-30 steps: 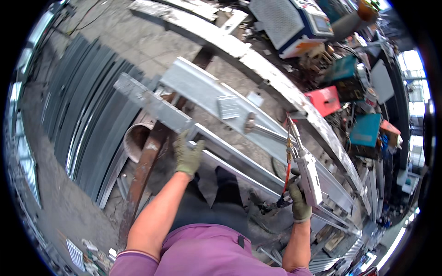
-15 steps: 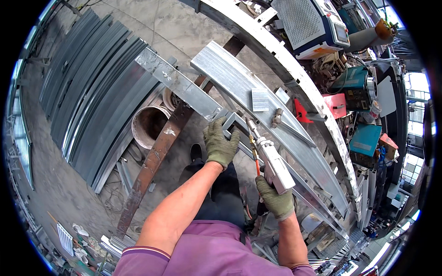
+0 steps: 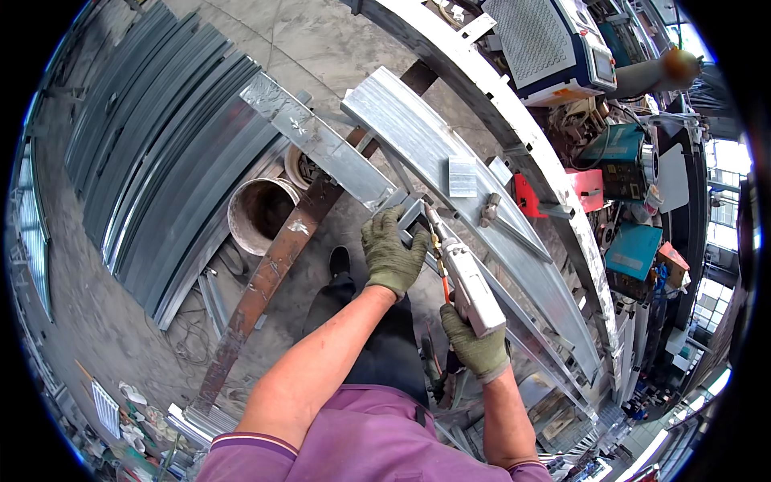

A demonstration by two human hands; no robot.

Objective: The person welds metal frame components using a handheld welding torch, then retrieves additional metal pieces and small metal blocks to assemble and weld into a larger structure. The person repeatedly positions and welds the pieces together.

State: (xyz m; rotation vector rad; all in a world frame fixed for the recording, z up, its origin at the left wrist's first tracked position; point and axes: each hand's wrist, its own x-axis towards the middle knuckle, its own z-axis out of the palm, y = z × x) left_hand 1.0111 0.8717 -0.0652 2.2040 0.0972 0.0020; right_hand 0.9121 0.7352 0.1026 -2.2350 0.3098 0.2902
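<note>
My left hand (image 3: 395, 253), in an olive work glove, has its fingers closed round a small angled metal piece (image 3: 414, 215). That piece sits against the near end of a long galvanized steel profile (image 3: 321, 145). In my right hand (image 3: 475, 344), gloved alike, is a white and silver welding gun (image 3: 472, 291) held by its rear. Its narrow nozzle points up and left, close beside the angled piece; whether they touch I cannot tell. A thin orange line runs along the gun. My left fingertips are partly hidden behind the metal.
A wide galvanized channel (image 3: 418, 120) carries a small square plate (image 3: 462, 177) and a hammer (image 3: 490, 210). A rusty beam (image 3: 269, 285) crosses under the profile, beside a bucket (image 3: 241, 217). Many grey profiles (image 3: 161, 145) lie left. A white-painted beam (image 3: 514, 112) curves along the right.
The welding gun has shifted slightly left, its nozzle nearer the angled piece. My left hand keeps its hold. The whole view has turned a little.
</note>
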